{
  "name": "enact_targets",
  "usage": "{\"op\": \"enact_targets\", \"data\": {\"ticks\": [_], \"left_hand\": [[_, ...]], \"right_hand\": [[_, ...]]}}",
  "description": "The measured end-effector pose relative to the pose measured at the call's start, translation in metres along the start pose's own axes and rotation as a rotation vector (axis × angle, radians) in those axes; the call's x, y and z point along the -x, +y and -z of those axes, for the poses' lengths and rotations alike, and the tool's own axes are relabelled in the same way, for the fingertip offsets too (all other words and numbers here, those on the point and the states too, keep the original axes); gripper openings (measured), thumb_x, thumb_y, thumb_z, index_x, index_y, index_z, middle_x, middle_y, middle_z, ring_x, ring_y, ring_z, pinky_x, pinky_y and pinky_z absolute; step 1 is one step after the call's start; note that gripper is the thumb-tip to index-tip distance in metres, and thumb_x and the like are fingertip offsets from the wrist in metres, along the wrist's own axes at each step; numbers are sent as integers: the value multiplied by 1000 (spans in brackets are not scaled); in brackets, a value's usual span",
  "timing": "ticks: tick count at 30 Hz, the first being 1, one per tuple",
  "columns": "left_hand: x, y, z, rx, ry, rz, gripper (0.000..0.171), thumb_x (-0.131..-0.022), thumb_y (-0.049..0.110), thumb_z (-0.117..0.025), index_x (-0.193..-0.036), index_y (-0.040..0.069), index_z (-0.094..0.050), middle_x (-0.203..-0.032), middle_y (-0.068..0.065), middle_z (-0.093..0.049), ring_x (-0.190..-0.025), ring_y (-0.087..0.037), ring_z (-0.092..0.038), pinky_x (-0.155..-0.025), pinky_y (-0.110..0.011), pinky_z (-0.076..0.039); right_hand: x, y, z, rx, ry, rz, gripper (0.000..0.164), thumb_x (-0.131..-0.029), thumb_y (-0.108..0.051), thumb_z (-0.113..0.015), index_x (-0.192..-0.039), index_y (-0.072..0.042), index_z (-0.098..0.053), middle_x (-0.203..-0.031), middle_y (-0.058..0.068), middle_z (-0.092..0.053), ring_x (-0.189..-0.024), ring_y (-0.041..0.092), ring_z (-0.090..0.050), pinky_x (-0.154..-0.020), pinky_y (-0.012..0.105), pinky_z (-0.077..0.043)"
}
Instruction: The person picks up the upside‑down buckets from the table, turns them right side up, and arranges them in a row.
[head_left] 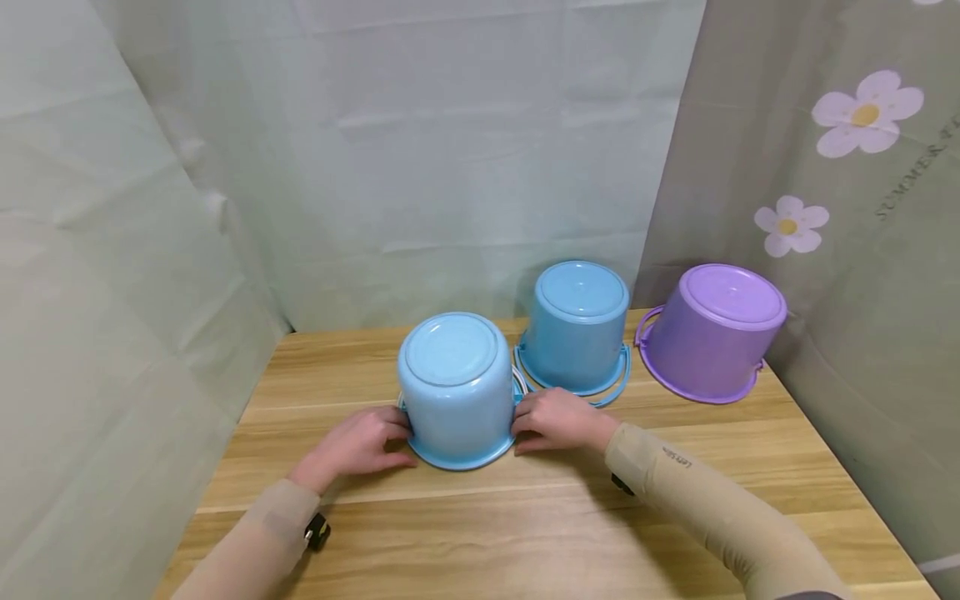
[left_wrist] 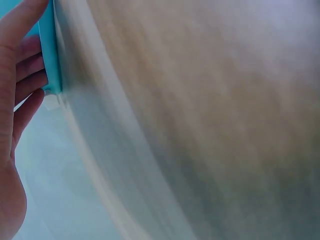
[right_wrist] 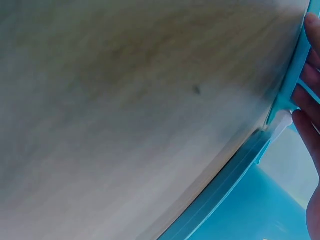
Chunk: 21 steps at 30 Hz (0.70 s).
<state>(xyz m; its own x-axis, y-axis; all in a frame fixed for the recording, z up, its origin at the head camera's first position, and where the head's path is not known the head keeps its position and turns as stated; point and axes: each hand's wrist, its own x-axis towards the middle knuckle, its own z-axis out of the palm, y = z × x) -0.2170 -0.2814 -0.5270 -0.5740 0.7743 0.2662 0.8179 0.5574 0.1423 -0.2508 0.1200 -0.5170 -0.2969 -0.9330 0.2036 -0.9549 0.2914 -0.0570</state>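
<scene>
1. The left hand and right hand stand apart, fingers curled low against opposite sides of a glossy light-blue round bucket, apparently plastic.
2. That bucket sits upside down on the pale wood-grain table, left of and nearer than a deeper-blue round plastic-looking bucket.
3. Its smooth wall could slip or tip if the two hands lift unevenly.
4. The thin white curved handle beside its rim could swing or snag if the bucket is raised.
5. The right hand is near the deeper-blue bucket; a rightward sweep could knock that toward the purple round plastic-looking bucket.
</scene>
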Motion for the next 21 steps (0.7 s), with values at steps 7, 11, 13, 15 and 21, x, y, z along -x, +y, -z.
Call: {"op": "enact_targets", "data": {"ticks": [7, 11, 13, 15, 21], "left_hand": [[-3, 3, 2, 17, -32, 64, 31, -83, 46, -93, -93, 19, -85, -105, 6, -74, -96, -10, -69, -83, -35, -62], [-5, 4, 1, 9, -42, 90, 30, -82, 46, -94, -93, 19, -85, -103, 7, -74, -94, -9, -69, -81, -34, -62], [-6, 5, 1, 6, -45, 104, 30, -81, 46, -94, -92, 20, -85, -102, 7, -74, -93, -8, -68, -80, -33, -62], [-7, 6, 0, 1, -49, 117, 29, -81, 46, -94, -91, 20, -85, -101, 8, -73, -91, -7, -68, -78, -32, -61], [-8, 9, 2, -7, -62, 138, 27, -80, 45, -95, -87, 21, -83, -95, 10, -71, -85, -4, -64, -73, -28, -59]], "right_hand": [[-2, -5, 0, 28, 28, -25, 24, -96, -47, -81, -94, -23, -79, -91, -12, -72, -86, 9, -66, -74, 24, -56], [-3, -7, 0, 46, 55, -40, 24, -94, -47, -83, -89, -24, -78, -88, -13, -71, -83, 9, -66, -71, 24, -55], [-4, -7, 0, 55, 62, -47, 24, -94, -47, -83, -87, -24, -77, -87, -13, -71, -82, 9, -65, -70, 24, -55], [-4, -8, 0, 63, 65, -52, 24, -94, -46, -83, -85, -25, -77, -87, -14, -70, -82, 9, -65, -69, 24, -55], [-6, -9, -1, 75, 72, -51, 25, -93, -45, -84, -83, -24, -76, -86, -13, -70, -82, 10, -66, -68, 25, -55]]}}
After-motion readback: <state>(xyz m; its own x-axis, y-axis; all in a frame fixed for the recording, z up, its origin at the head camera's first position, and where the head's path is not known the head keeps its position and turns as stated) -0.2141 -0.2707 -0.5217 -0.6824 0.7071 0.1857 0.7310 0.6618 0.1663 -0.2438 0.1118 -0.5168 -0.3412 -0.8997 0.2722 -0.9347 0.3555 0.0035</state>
